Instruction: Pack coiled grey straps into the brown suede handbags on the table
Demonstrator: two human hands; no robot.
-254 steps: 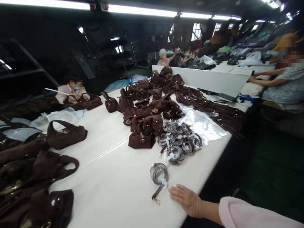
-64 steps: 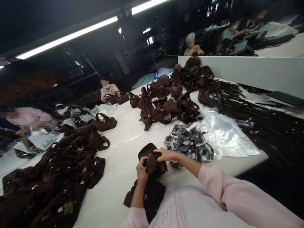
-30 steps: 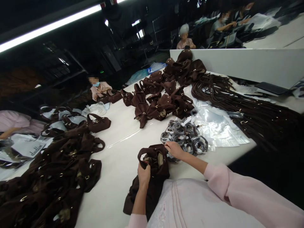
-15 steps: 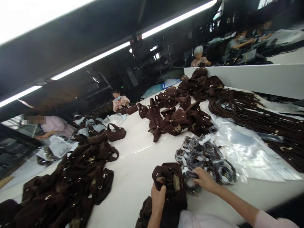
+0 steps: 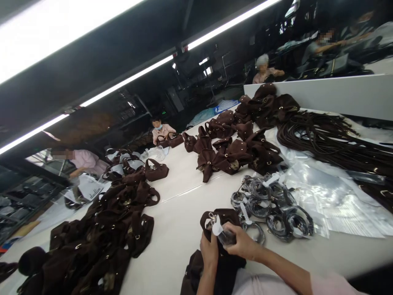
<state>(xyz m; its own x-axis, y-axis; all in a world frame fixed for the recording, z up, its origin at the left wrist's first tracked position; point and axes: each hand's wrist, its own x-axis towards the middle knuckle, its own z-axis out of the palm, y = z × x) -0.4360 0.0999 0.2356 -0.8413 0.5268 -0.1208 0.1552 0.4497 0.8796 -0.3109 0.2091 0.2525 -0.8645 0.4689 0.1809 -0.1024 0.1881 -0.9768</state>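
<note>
A dark brown bag [image 5: 227,266] stands close in front of me at the table's near edge, its mouth facing up. My left hand [image 5: 209,250] is closed on the left side of its rim. Over the bag's mouth, my right hand [image 5: 242,243] grips a coiled strap [image 5: 226,237] in clear wrapping, with a white tag and a metal clasp at its upper end. Just beyond that hand lies a pile of similar wrapped coiled straps [image 5: 260,196]. Part of the bag's opening is hidden behind the right hand and the strap.
Brown bags [image 5: 101,233] are heaped along the left, and more brown bags [image 5: 236,151] lie at the table's far middle. Clear plastic sheets [image 5: 331,200] and long brown straps [image 5: 322,135] cover the right. Several people work beyond the white table [image 5: 175,221].
My right hand has moved left from the pile to the bag's mouth, bringing a wrapped coiled strap with it. My left hand stays on the bag. The view has shifted slightly.
</note>
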